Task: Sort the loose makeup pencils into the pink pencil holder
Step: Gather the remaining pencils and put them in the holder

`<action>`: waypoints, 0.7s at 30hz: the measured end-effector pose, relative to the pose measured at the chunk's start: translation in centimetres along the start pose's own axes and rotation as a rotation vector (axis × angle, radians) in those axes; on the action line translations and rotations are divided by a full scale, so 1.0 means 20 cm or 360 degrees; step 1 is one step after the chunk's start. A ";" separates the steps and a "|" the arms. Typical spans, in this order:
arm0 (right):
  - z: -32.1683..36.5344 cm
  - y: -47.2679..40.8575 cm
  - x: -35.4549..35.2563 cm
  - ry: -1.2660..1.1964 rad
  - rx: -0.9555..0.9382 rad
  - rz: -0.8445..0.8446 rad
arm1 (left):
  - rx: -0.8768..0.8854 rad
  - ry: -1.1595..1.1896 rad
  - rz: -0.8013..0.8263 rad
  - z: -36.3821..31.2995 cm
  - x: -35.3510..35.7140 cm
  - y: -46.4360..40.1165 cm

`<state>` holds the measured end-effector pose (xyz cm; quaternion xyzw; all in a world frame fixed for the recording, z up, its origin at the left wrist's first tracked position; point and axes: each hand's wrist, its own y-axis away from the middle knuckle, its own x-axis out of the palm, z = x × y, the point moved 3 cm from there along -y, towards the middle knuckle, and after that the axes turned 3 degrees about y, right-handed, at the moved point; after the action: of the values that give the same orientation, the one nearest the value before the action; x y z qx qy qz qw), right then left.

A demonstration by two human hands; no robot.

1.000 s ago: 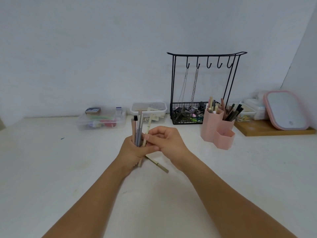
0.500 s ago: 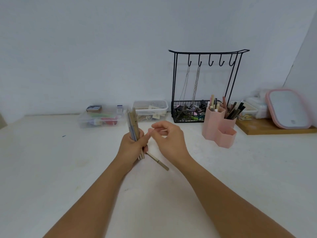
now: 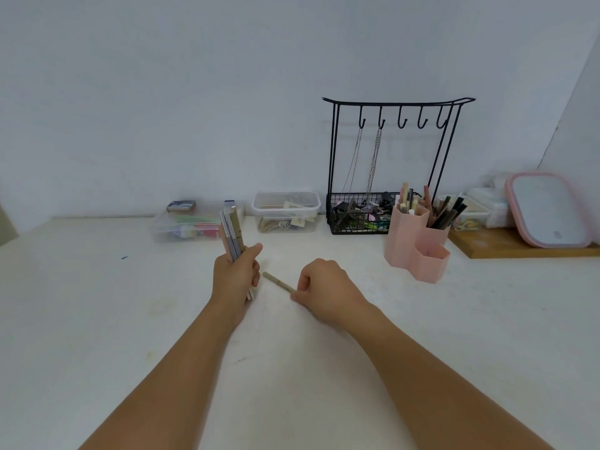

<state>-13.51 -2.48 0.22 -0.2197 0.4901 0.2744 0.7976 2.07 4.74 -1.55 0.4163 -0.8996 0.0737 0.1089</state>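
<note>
Our left hand (image 3: 235, 274) clasps a pencil bundle (image 3: 231, 233), while our right hand (image 3: 319, 287) pinches the last loose pencil (image 3: 278, 282) by its near end: light, stiff, apt to roll.

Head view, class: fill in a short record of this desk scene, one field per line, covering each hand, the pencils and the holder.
left hand: shut on bundle of pencils, held upright
right hand: fingers pinching the loose pencil
loose pencil: low over the table, between the hands
pink pencil holder: right of the hands, two back cups filled, front cup looks empty
</note>
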 end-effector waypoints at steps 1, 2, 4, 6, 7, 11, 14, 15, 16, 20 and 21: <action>-0.01 -0.01 -0.01 0.0080 0.0027 -0.0009 | 0.0015 -0.0052 0.0008 0.00 0.00 0.00; -0.03 -0.02 -0.03 0.0172 0.0053 -0.0009 | 0.0030 -0.0087 0.0018 0.00 0.00 0.01; -0.07 -0.03 -0.07 0.0302 0.0089 0.0016 | 0.0059 -0.0140 0.0046 0.00 0.02 0.02; -0.09 -0.03 -0.09 0.0372 0.0117 0.0045 | 0.0095 -0.0222 0.0089 -0.01 0.02 0.03; -0.10 -0.03 -0.09 0.0385 0.0125 0.0045 | 0.0110 -0.0263 0.0118 -0.01 0.03 0.03; -0.10 -0.05 -0.12 -0.0180 0.0142 -0.0083 | 0.0103 -0.0303 0.0169 -0.02 0.04 0.05; -0.04 -0.02 -0.15 -0.1030 0.0025 -0.0190 | 0.0091 -0.0231 0.0203 -0.04 0.05 0.07; -0.01 -0.01 -0.16 -0.1249 -0.0018 -0.0189 | 0.0102 -0.0186 0.0249 -0.04 0.05 0.08; 0.01 -0.01 -0.16 -0.1383 -0.0058 -0.0181 | 0.0126 -0.0145 0.0300 -0.04 0.06 0.09; 0.04 0.00 -0.16 -0.1433 -0.0160 -0.0184 | 0.0179 -0.0110 0.0463 -0.02 0.09 0.11; 0.03 0.00 -0.15 -0.1440 -0.0176 -0.0178 | 0.0176 -0.0134 0.0497 -0.02 0.10 0.11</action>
<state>-14.16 -2.77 3.29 -0.1462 0.0647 0.3250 0.9321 -0.84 4.76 -0.84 0.2797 -0.9517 0.1217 0.0354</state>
